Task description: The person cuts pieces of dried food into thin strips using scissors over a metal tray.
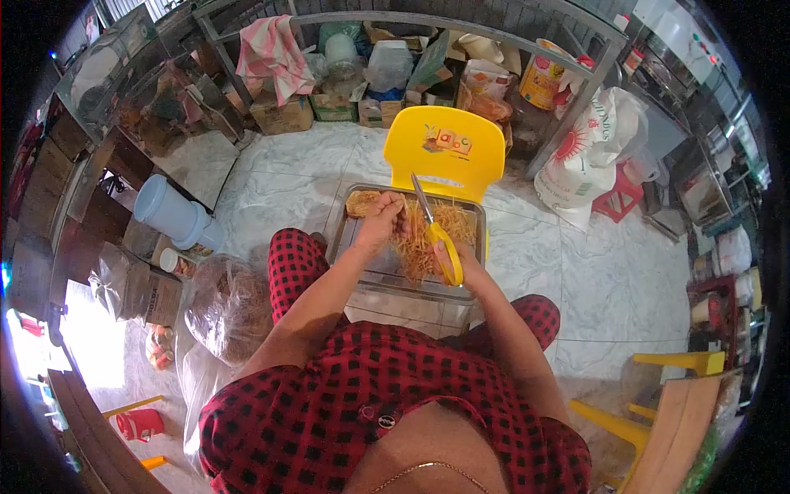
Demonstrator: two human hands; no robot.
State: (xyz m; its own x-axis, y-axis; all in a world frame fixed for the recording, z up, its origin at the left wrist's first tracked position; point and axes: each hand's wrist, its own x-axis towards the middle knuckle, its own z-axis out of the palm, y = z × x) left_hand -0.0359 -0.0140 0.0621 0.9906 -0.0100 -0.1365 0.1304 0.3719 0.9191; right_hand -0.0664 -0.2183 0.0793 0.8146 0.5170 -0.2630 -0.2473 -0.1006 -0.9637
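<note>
My right hand [462, 265] grips the yellow handles of a pair of scissors [445, 247]. The scissor blades point up and away from me and look nearly closed. Opposite them, my left hand [381, 224] is closed with its fingertips pinched together; what it holds is too small to make out. Under both hands lies a metal tray [393, 290] with thin brown dried strands [451, 221] heaped in its middle and right. A light brown flat piece [360, 202] rests in its far left corner, partly behind my left hand.
A small yellow chair [444, 148] stands behind the tray. To my left are a large clear plastic bag [226, 305] of brown material and a pale blue bucket [164, 202]. White sack [580, 160] at far right; boxes [280, 111] under a metal rack.
</note>
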